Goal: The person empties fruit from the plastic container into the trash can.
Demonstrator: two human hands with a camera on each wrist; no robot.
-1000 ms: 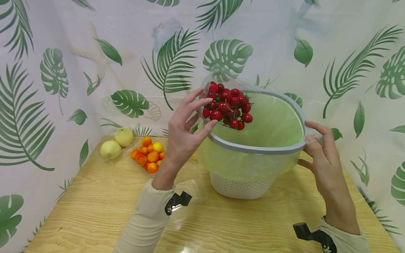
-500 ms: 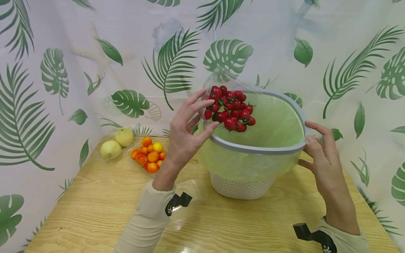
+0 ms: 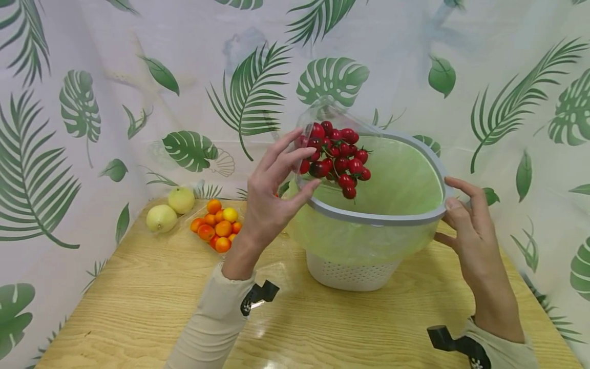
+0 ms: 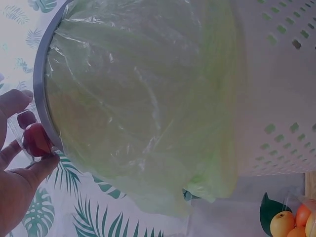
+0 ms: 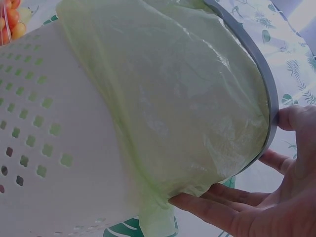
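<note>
My left hand (image 3: 274, 189) grips a clear plastic container (image 3: 324, 108), tilted over the left side of a white basket (image 3: 352, 274). Red cherry tomatoes (image 3: 338, 156) on green stems spill from it toward the basket's opening. A pale green plastic bag (image 3: 359, 243) lines the basket and hangs down outside; a grey rim ring (image 3: 378, 220) sits over it. On the right, my right hand (image 3: 481, 241) holds that rim, thumb and fingers around its edge. The right wrist view shows fingertips (image 5: 180, 198) against the bag. The basket's bottom is hidden.
Several orange fruits (image 3: 223, 228) and a yellow one lie in clear packaging on the wooden table (image 3: 152, 302), left of the basket. Two pale yellow-green round fruits (image 3: 161, 219) sit farther left. A leaf-print curtain (image 3: 258, 61) stands behind and at both sides.
The cherry tomatoes have shifted in the tilted container, and the lowest ones now hang farther down over the basket. My left hand has tipped very slightly; the right hand stays put.
</note>
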